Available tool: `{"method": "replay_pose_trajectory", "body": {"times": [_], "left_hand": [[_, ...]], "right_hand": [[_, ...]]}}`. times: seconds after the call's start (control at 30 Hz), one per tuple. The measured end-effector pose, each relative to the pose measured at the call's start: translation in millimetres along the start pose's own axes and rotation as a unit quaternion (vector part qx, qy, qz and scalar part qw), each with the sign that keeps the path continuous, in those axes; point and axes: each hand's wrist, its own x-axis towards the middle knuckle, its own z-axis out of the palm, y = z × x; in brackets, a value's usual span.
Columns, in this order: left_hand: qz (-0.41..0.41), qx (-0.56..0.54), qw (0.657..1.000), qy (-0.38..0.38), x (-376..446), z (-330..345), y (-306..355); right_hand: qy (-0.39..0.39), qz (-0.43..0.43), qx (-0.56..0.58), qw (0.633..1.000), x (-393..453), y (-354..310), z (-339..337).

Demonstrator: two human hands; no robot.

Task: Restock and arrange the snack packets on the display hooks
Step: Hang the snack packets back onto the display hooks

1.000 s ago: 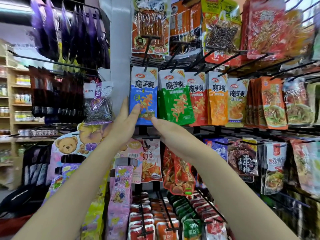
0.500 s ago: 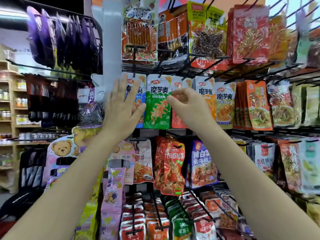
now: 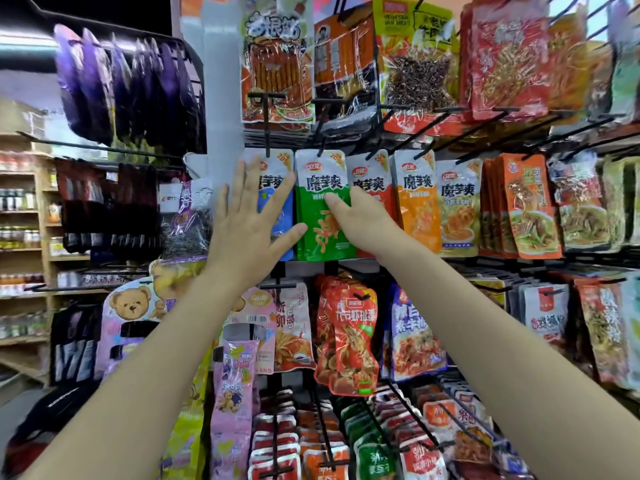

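A row of konjac snack packets hangs from black display hooks [image 3: 266, 123] at the middle of the rack: a blue packet [image 3: 280, 216] at the left end, then a green packet [image 3: 320, 209], a red packet [image 3: 372, 181], an orange packet [image 3: 417, 202] and a pale yellow packet [image 3: 457, 209]. The left hand [image 3: 247, 230] lies flat over the blue packet, fingers straight and spread wide, thumb tip touching the green packet's left edge. The right hand [image 3: 360, 220] rests where green and red packets meet, covering much of the red one; its thumb presses the green front, but whether the other fingers curl round an edge cannot be told. Above hang larger orange and red bags [image 3: 509, 57]; below, a red shrimp-snack bag [image 3: 353, 337]. Far left stand purple packets [image 3: 114, 84] and wooden shelves [image 3: 24, 251].
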Motion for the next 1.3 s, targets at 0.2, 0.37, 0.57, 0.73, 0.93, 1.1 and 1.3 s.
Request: {"method": "replay_pose_trajectory", "body": {"times": [0.2, 0.37, 0.57, 0.73, 0.93, 1.1, 1.3], "left_hand": [[0.008, 0.006, 1.0, -0.021, -5.5, 2.3, -1.1], [0.015, -0.034, 0.998, 0.057, -15.7, -22.5, 8.2], [-0.093, -0.153, 0.984, 0.013, -1.6, -46.7, 43.1], [-0.166, -0.161, 0.973, -0.003, 13.1, -47.1, 49.6], [-0.178, -0.184, 0.967, 0.004, 10.1, -46.5, 51.1], [-0.214, -0.306, 0.928, -0.011, 8.1, -41.0, 47.4], [-0.189, -0.285, 0.94, -0.013, 7.0, -31.8, 42.9]], "right_hand": [[0.008, -0.026, -0.03, 0.999, 0.0, 3.5, -4.7], [0.084, -0.095, -0.008, 0.992, -10.7, 14.1, -11.9], [0.108, -0.128, -0.029, 0.985, -7.6, 21.8, -12.6], [0.124, -0.132, -0.055, 0.982, -0.4, 30.1, -16.1], [0.101, -0.122, -0.03, 0.987, 5.1, 35.8, -14.2], [0.089, -0.115, 0.004, 0.989, 8.6, 37.6, -12.5], [0.076, -0.146, -0.033, 0.986, 4.0, 36.1, -10.4]]}}
